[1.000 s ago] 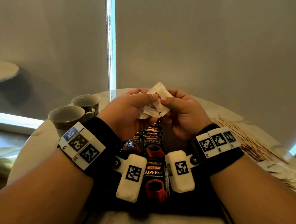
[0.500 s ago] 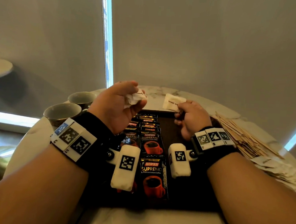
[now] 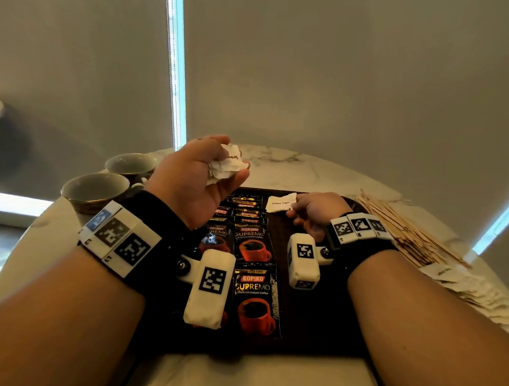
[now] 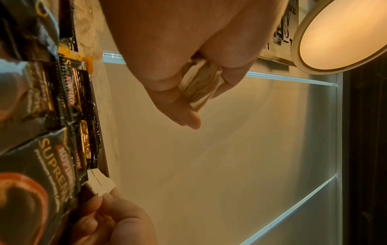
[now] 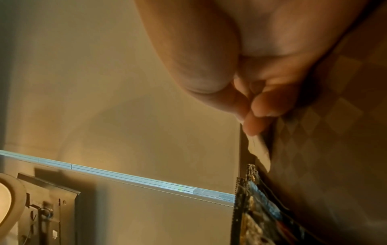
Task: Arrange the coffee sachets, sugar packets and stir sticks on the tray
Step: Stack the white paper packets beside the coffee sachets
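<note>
A dark tray (image 3: 323, 323) lies on the round marble table, with several black Kopiko coffee sachets (image 3: 255, 299) laid in rows down its left half. My left hand (image 3: 201, 175) is raised above the tray's far left and holds a small bunch of white sugar packets (image 3: 226, 164). My right hand (image 3: 314, 210) is low over the tray's far middle and pinches one white sugar packet (image 3: 280, 202) by its edge, just right of the sachet rows. The left wrist view shows that packet (image 4: 100, 182) at the sachets' corner.
Two empty cups (image 3: 97, 189) stand at the table's left. A heap of wooden stir sticks (image 3: 404, 233) lies right of the tray, with more white sugar packets (image 3: 463, 289) in front of it. The tray's right half is bare.
My hands have parted. The right hand took one packet from the bunch and lowered it onto the tray's far middle, while the left hand stayed raised with the others.
</note>
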{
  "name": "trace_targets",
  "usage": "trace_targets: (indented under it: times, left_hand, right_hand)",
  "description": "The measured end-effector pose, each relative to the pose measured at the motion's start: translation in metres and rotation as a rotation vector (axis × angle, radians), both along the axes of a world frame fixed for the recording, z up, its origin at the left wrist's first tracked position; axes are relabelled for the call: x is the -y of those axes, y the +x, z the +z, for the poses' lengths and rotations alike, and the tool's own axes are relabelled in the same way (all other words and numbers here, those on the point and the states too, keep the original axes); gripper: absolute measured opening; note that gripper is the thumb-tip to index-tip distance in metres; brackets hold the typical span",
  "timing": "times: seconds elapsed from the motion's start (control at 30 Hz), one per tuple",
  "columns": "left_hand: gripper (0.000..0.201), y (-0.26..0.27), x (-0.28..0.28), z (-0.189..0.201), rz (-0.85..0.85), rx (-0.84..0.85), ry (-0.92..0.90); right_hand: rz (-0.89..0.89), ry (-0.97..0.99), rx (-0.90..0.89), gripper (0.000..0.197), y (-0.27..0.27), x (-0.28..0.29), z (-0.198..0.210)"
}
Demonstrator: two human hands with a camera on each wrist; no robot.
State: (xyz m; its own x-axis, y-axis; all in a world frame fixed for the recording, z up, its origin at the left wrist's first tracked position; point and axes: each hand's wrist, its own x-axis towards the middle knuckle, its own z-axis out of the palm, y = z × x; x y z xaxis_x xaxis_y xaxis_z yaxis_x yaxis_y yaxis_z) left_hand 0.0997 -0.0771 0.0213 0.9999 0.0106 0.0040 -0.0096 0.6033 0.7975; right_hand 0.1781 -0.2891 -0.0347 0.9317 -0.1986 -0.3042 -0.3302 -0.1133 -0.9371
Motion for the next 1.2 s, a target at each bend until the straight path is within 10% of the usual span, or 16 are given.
trace_targets:
  times: [1.03,1.2]
  left_hand:
    - [0.018,-0.005,0.002,-0.002,-0.046,-0.01,-0.045]
    - [0.029,-0.008,0.004,-0.002,-0.111,0.013,0.001]
  right_hand:
    - [0.013,0.252,0.041,0.015,-0.006,-0.012,0.008]
    - [-0.024,0.409,0.285,0.019,-0.013,-0.012,0.019]
